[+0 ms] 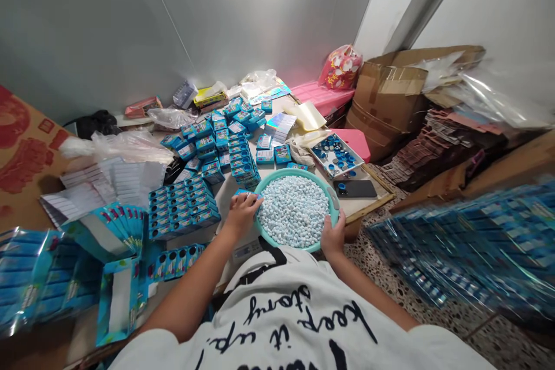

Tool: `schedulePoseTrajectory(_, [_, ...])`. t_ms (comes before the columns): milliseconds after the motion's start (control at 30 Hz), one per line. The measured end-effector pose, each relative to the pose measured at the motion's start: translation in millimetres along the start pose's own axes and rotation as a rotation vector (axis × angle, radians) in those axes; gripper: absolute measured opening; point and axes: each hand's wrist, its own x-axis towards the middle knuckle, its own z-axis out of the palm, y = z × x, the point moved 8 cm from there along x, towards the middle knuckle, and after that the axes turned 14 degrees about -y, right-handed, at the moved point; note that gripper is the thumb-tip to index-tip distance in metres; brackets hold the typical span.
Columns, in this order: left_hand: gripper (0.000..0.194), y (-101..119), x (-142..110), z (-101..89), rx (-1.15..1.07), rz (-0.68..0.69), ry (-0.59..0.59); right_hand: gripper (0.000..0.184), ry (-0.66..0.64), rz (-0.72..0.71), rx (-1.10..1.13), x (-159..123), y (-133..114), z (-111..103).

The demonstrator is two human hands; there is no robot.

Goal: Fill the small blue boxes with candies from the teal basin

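Observation:
A round mint-green basin (263, 230) full of small pale blue and white pellets (295, 211) rests close against my shirt. My right hand (333, 236) is closed on the basin's right rim, below its handle opening. By the left rim, my left hand (243, 211) is closed around a small blue box (245, 192), mostly hidden by the fingers. Stacked blue boxes (184, 205) with dark round windows stand to the left of that hand. A loose heap of more blue boxes (219, 136) lies beyond the basin.
A white tray (337, 156) of blue caps and a dark phone (356, 189) lie right of the basin. Flattened blue cartons (117, 231) and plastic-wrapped packs (39, 277) crowd the left. A cardboard box (384, 107) and wrapped blue stacks (472, 248) stand at right.

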Motion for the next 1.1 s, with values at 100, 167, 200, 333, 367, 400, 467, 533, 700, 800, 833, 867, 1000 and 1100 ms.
schedulePoseTrajectory(100, [0.052, 0, -2, -4.2, 0.003, -0.023, 0.025, 0.072, 0.006, -0.007, -0.001, 0, -1, 0])
schedulePoseTrajectory(167, [0.051, 2, -1, -4.7, -0.001, -0.011, 0.016, 0.072, 0.008, -0.007, -0.001, 0, -2, -1])
schedulePoseTrajectory(200, [0.050, 3, 0, -5.1, 0.003, -0.008, 0.015, 0.073, 0.006, -0.005, -0.001, 0, -2, -1])
schedulePoseTrajectory(333, [0.045, 7, 5, -2.8, 0.061, 0.024, -0.013, 0.073, -0.002, 0.004, 0.003, 0, -2, -1])
schedulePoseTrajectory(367, [0.045, 7, 7, -1.9, 0.071, 0.036, -0.016, 0.073, 0.001, 0.009, 0.002, 0, -2, -1])
schedulePoseTrajectory(400, [0.045, 7, 9, -1.4, 0.075, 0.044, -0.011, 0.073, 0.004, 0.011, 0.001, 0, -2, -1])
schedulePoseTrajectory(467, [0.045, 6, 11, -0.9, 0.072, 0.041, 0.008, 0.073, 0.005, 0.005, -0.003, 0, -3, -1])
schedulePoseTrajectory(533, [0.044, 6, 12, -0.7, 0.069, 0.030, 0.028, 0.072, 0.007, -0.006, -0.009, 1, -5, -1])
schedulePoseTrajectory(700, [0.048, 8, 7, -11.3, 0.065, 0.022, 0.140, 0.073, 0.000, 0.008, -0.023, 1, -2, -1])
schedulePoseTrajectory(800, [0.049, 8, 4, -13.8, 0.052, 0.032, 0.112, 0.072, 0.003, 0.004, -0.026, 0, -2, -1])
schedulePoseTrajectory(833, [0.049, 6, 3, -14.0, 0.035, 0.018, 0.099, 0.072, 0.001, 0.001, -0.024, 0, -3, -1])
schedulePoseTrajectory(867, [0.050, 3, 1, -13.9, 0.008, -0.004, 0.089, 0.071, -0.002, -0.001, -0.022, 0, -3, -1])
schedulePoseTrajectory(1000, [0.054, -18, -22, -11.5, -0.218, -0.163, 0.159, 0.069, -0.003, -0.009, -0.013, -1, -5, -2])
schedulePoseTrajectory(1100, [0.042, -43, -57, -3.6, -0.503, -0.348, 0.387, 0.068, 0.007, -0.026, -0.014, -1, -6, -3])
